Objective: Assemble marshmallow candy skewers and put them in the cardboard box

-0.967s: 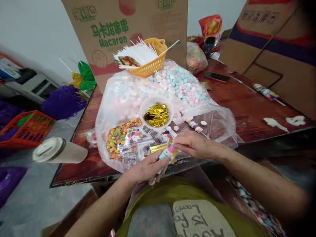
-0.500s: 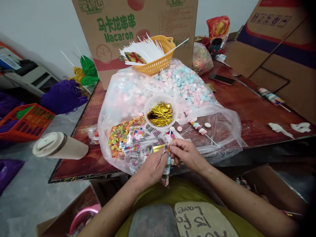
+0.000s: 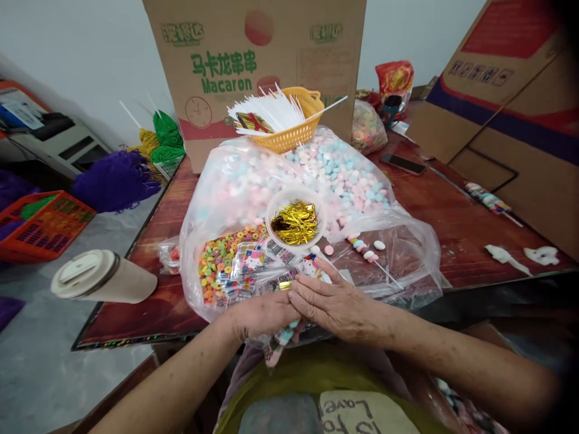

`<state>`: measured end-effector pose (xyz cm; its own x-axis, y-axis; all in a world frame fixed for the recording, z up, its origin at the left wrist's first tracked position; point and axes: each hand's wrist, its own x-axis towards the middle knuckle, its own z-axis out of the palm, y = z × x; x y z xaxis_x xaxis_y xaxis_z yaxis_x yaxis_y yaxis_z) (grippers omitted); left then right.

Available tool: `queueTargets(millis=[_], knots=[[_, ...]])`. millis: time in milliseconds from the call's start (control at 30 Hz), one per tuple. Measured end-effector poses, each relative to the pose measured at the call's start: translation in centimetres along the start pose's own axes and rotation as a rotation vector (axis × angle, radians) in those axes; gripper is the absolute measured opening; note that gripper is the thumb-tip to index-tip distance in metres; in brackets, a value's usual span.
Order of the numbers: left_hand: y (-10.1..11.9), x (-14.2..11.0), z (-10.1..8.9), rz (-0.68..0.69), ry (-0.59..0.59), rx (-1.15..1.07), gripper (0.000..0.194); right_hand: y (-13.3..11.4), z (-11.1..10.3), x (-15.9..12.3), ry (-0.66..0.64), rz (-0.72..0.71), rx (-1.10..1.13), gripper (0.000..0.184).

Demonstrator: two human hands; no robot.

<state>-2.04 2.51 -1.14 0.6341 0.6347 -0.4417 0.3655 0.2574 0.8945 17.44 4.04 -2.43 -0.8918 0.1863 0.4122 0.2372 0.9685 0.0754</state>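
Gold twist tie (image 3: 284,285) shows as a short bright strip right at the fingertips of both hands, at the near edge of the tabletop (image 3: 452,223). Under it the left hand (image 3: 260,314) is closed around a small printed candy bag (image 3: 283,337), whose pink and blue lower end hangs out below the fist. The right hand (image 3: 337,304) lies flat over the bag's top with fingers stretched toward the left hand, touching it; whether those fingers pinch the tie is hidden. Most of the bag is covered by both hands. Just beyond lie printed wrappers (image 3: 253,265), a bowl of gold ties (image 3: 296,220) and a large clear sack of pastel candies (image 3: 316,169).
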Motion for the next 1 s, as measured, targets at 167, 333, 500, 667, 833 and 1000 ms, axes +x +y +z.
queueTargets(millis=[167, 333, 500, 667, 833, 1000], knots=[[1.4, 0.4, -0.9, -0.092, -0.261, 0.192, 0.014, -1.0, 1.6, -0.3, -0.101, 0.061, 0.045, 0.022], [0.1, -0.3, -0.5, 0.233, 0.291, 1.163, 0.015, -1.0, 2.0, 1.3, -0.336, 0.802, 0.990, 0.020], [-3.1, -1.0, 0.0, 0.491, 0.749, 0.981, 0.018, 4.8, 1.1, 3.7, -0.581, 0.920, 1.143, 0.028], [-4.1, -0.3, 0.0, 0.187, 0.966, 0.046, 0.019, 10.2, 4.0, 6.2, -0.592, 1.010, 0.149, 0.024], [-3.2, -0.3, -0.3, 0.058, 0.935, -0.407, 0.031, 11.6, 5.4, 7.2, -0.702, 1.047, 0.062, 0.018], [-2.6, 0.1, 0.0, 0.055, 0.895, -0.597, 0.034, 12.8, 2.6, 7.2, -0.661, 1.018, 0.061, 0.019]])
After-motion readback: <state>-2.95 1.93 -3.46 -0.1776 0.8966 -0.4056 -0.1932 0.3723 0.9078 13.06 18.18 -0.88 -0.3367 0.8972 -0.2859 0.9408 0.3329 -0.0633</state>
